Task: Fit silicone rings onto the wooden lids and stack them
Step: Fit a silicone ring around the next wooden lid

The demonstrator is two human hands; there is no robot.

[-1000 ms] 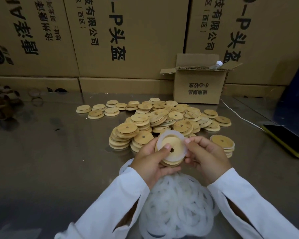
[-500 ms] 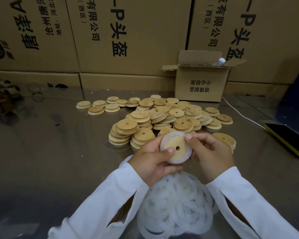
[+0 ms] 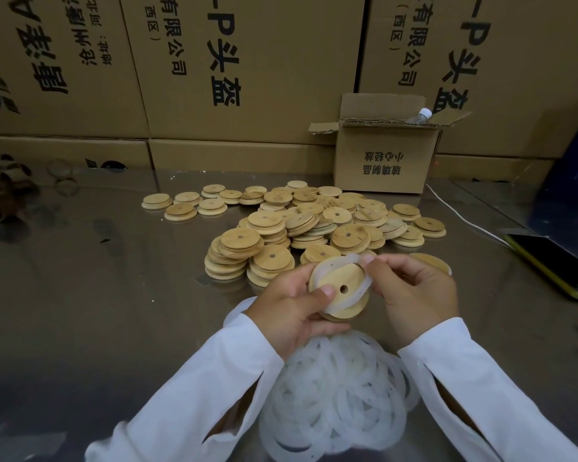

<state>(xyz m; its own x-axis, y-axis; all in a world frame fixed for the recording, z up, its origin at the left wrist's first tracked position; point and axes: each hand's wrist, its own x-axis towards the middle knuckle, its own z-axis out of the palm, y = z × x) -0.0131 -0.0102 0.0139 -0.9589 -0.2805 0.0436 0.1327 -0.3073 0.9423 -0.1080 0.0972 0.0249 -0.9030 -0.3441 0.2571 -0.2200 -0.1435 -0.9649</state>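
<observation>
My left hand (image 3: 291, 308) grips a round wooden lid (image 3: 342, 281) with a small centre hole, thumb pressed on its face. A white silicone ring (image 3: 334, 263) lies partly round the lid's raised step. My right hand (image 3: 414, 295) pinches the ring at the lid's upper right edge. Below my hands lies a heap of loose white silicone rings (image 3: 337, 388). Beyond them is a pile of wooden lids (image 3: 301, 225), several in low stacks. A separate short stack (image 3: 431, 261) peeks out behind my right hand.
The shiny metal table (image 3: 97, 295) runs to a wall of big cardboard cartons (image 3: 247, 68). A small open carton (image 3: 381, 155) with a bottle in it stands at the back right. A white cable (image 3: 461, 218) and a dark flat device (image 3: 554, 258) lie at right.
The ring lay flat round the lid; now its right side is lifted off the rim and stretched by my right fingers. The lid has tilted slightly in my left hand.
</observation>
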